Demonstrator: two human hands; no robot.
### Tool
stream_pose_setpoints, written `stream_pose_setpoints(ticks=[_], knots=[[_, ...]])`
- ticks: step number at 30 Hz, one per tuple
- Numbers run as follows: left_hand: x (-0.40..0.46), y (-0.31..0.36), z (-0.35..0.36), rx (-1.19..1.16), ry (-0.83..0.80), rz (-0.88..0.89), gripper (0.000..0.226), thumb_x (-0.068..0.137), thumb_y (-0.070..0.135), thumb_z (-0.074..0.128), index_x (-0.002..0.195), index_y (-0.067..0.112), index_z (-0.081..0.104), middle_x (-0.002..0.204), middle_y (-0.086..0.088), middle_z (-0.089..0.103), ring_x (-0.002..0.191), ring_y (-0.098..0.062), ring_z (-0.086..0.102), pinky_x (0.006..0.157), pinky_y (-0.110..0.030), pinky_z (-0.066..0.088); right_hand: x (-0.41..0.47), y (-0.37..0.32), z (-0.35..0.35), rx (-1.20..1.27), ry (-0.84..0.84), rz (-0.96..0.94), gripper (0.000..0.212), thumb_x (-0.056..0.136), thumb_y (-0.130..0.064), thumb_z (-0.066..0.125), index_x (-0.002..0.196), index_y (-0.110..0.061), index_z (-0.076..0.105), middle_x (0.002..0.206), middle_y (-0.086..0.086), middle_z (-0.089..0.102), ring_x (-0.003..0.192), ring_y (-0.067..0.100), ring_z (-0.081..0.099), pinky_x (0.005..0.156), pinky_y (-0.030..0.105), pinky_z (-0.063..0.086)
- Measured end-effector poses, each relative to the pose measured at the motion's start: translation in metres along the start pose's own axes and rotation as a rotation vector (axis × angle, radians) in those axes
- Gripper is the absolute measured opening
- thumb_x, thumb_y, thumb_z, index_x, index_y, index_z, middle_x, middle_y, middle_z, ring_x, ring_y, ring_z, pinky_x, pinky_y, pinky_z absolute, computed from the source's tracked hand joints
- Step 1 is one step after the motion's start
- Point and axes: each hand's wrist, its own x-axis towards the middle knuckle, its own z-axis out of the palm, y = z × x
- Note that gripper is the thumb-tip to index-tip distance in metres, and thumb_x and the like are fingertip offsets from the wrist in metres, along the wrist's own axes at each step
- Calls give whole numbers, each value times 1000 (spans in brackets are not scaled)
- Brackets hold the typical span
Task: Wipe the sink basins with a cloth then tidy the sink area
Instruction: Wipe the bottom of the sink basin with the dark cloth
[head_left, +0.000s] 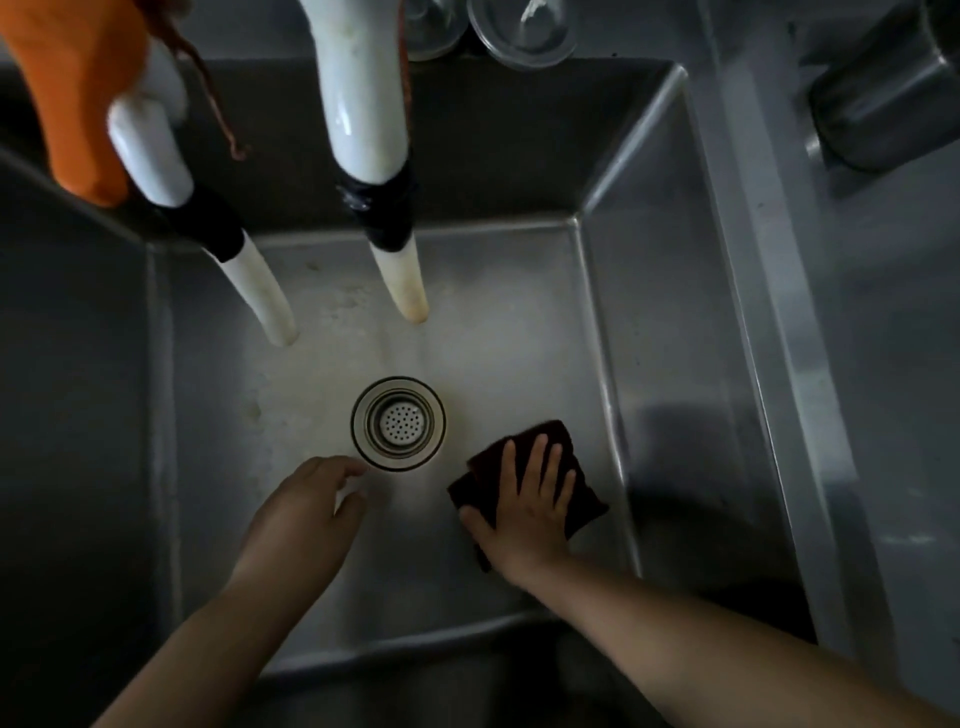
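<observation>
View from above into a stainless-steel sink basin (670, 322). Far left, top: an orange rubber glove (67, 93) hangs over the left of two white tap hoses (150, 150); this hose carries a band of black tape and ends in a pale nozzle above the basin floor. Just to its right, the second white hose (363, 104), likewise taped in black, ends in a yellowed nozzle. Below and between them, the round drain strainer (398, 423) sits in the basin floor. The left hand (304, 512) is low in the basin with loosely curled fingers just beside the strainer's rim; its grip holds nothing. Right of the drain, the right hand (524, 501) lies flat with fingers spread, pressing a dark folded cloth (574, 491) onto the basin floor near the right wall; the grip is open, not curled round the cloth. Top centre, behind the basin: clear glassware (519, 31). Far right: the steel counter (893, 364), with a metal vessel (883, 98) at its upper end.
</observation>
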Motion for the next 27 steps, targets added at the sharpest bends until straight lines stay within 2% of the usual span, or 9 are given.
stream_pose_setpoints(ticks=[2, 4, 7, 9, 15, 18, 21, 23, 27], knots=[[2, -4, 0, -2, -3, 0, 28, 90, 15, 57, 118, 18, 60, 113, 0, 58, 98, -17, 55, 85, -30, 43, 19, -13, -5, 44, 38, 70, 82, 77, -59, 34, 140, -6, 30, 141, 32, 36, 133, 43, 22, 108, 51, 5], [6, -8, 1, -2, -1, 5, 27, 89, 13, 58, 116, 17, 62, 111, -2, 59, 100, -20, 56, 86, -32, 45, 45, -23, -15, 104, 96, 141, 79, 81, -53, 31, 144, -5, 25, 145, 32, 29, 136, 43, 15, 110, 54, 2], [15, -11, 1, 0, 14, 4, 26, 88, 12, 60, 113, 17, 63, 108, -3, 60, 99, -21, 58, 83, -31, 44, 91, -34, -41, 140, 108, 138, 78, 90, -50, 29, 149, -9, 0, 153, 28, -5, 141, 42, -11, 110, 54, -15], [20, -13, 0, 10, 27, -4, 25, 87, 11, 61, 112, 16, 65, 107, -4, 61, 98, -23, 59, 81, -30, 43, 123, -38, -58, 141, 116, 127, 80, 94, -49, 32, 149, -10, -10, 152, 25, -19, 140, 40, -21, 109, 52, -18], [30, -18, -8, 4, 62, -20, 24, 83, 9, 65, 107, 15, 67, 105, -6, 64, 93, -27, 60, 79, -32, 43, 192, -46, -110, 63, 157, 36, 85, 92, -47, 35, 148, -5, -12, 154, 21, -18, 142, 35, -19, 115, 49, -10], [27, -23, -15, 11, 93, -1, 27, 79, 21, 57, 103, 16, 69, 99, -4, 65, 90, -26, 63, 76, -32, 47, 205, -44, -131, -36, 90, -110, 82, 94, -52, 37, 150, -12, -8, 156, 17, -13, 143, 35, -10, 117, 48, -3], [21, -31, -19, 90, 97, 95, 29, 70, 17, 57, 95, 15, 72, 89, -5, 68, 78, -27, 68, 69, -32, 50, 210, -41, -133, -36, 56, -225, 80, 95, -51, 38, 150, -17, -9, 157, 14, -12, 144, 35, -6, 117, 49, 1], [17, -33, -21, 99, 87, 64, 27, 79, 16, 55, 102, 14, 70, 99, -5, 68, 86, -26, 66, 73, -30, 47, 209, -40, -130, -118, 90, -315, 80, 95, -53, 35, 150, -18, -11, 156, 13, -15, 144, 34, -9, 117, 49, 0], [9, -35, -19, 91, 86, 36, 29, 91, 23, 52, 118, 20, 62, 117, 0, 61, 99, -19, 60, 82, -26, 42, 191, -33, -119, -287, 70, -472, 74, 95, -52, 32, 150, -21, -7, 156, 13, -17, 143, 31, -18, 113, 46, -14]])
